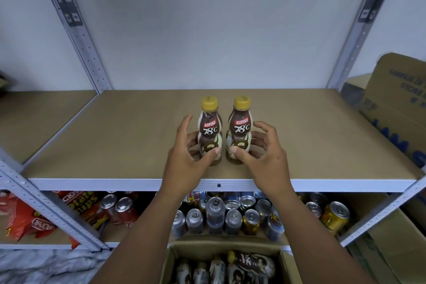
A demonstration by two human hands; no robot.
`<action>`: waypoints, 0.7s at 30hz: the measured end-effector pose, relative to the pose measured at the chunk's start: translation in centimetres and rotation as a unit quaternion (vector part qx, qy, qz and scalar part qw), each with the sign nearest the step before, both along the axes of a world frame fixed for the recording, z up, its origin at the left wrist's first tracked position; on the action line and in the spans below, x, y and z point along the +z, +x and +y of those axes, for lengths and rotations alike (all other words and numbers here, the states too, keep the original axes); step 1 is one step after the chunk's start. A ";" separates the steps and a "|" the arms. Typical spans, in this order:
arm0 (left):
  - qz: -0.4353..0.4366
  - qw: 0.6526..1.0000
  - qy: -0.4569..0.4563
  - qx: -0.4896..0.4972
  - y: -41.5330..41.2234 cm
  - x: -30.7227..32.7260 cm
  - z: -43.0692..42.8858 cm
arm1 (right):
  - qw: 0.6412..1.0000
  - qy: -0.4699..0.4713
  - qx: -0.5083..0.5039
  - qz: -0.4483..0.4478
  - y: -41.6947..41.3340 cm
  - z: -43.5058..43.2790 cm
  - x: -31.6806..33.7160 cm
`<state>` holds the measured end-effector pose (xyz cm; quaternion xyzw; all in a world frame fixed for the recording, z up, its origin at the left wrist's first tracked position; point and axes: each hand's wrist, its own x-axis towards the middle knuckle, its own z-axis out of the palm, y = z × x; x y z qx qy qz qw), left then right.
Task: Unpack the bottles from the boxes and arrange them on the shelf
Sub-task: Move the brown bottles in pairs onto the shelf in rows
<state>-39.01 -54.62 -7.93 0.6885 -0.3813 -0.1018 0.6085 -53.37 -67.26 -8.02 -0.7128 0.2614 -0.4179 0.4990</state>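
Two brown coffee bottles with yellow caps stand upright side by side on the brown shelf board (115, 136), near its front edge. My left hand (186, 159) holds the left bottle (210, 127) low down, thumb on its front and fingers behind, index finger lifted off it. My right hand (265, 157) holds the right bottle (241, 125) the same way. Below, an open cardboard box (170, 258) contains several more of these bottles (251, 263), lying and standing.
The lower shelf carries several drink cans (230, 214) and red chip bags (27, 221). A large cardboard box (396, 104) stands at the shelf's right end. Grey metal uprights (92, 62) frame the shelf board.
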 end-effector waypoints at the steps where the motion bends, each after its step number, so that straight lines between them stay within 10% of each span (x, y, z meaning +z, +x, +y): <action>1: 0.000 1.000 0.001 -0.002 0.0 0.0 0.0 | 1.000 0.002 0.002 -0.001 0.1 0.1 0.0; 21: -0.211 0.970 0.112 -0.048 1.0 8.1 1.3 | 0.960 -0.227 0.040 0.156 -1.0 -0.9 7.5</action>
